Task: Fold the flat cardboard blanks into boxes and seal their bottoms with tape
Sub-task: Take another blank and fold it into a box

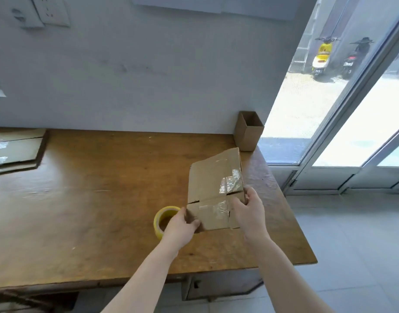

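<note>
A flat brown cardboard blank (pixel 213 177) with patches of old clear tape lies on the right part of the wooden table (pixel 92 199). My left hand (pixel 181 227) grips its near left flap, thumb on top. My right hand (pixel 248 211) holds the near right edge, fingers curled round it. A yellow roll of tape (pixel 159 219) lies on the table just left of the blank, partly behind my left hand.
An upright open cardboard box (pixel 248 131) stands at the table's far right corner against the wall. A stack of flat cardboard blanks (pixel 15 150) lies at the far left. The table's right edge borders a tiled floor and a glass door.
</note>
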`<state>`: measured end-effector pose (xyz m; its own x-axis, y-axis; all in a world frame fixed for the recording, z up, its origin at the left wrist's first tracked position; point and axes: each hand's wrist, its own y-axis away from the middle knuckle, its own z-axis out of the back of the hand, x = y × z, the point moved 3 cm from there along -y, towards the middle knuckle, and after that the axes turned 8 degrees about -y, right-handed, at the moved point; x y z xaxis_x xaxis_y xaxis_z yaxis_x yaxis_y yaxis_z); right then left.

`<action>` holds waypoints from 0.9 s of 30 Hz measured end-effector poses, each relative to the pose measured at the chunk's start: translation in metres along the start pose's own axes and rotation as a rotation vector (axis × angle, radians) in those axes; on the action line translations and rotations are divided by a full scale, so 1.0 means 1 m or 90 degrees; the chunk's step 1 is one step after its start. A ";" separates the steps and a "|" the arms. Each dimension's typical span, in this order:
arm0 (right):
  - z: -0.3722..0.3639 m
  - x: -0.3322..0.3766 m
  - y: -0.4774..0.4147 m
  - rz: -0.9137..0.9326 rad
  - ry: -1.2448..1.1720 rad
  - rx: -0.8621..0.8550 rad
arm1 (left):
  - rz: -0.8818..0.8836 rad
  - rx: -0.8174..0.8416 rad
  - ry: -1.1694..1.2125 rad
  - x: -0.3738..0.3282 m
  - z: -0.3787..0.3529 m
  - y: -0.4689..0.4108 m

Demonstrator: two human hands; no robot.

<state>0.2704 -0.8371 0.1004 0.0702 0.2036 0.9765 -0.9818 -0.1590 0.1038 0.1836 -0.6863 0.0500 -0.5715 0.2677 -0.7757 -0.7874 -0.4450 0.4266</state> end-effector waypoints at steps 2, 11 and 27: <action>0.014 -0.001 -0.012 0.022 0.048 0.001 | -0.008 0.011 -0.013 -0.015 -0.019 -0.002; 0.022 -0.004 -0.062 -0.013 0.131 0.127 | -0.048 0.032 0.136 -0.081 -0.053 -0.051; -0.001 0.000 -0.146 -0.123 -0.096 0.326 | 0.041 0.066 0.291 -0.110 -0.049 -0.130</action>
<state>0.4138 -0.8129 0.0852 0.3007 0.1414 0.9432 -0.7401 -0.5891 0.3243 0.3603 -0.6999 0.0569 -0.4781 -0.1718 -0.8613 -0.7859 -0.3541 0.5069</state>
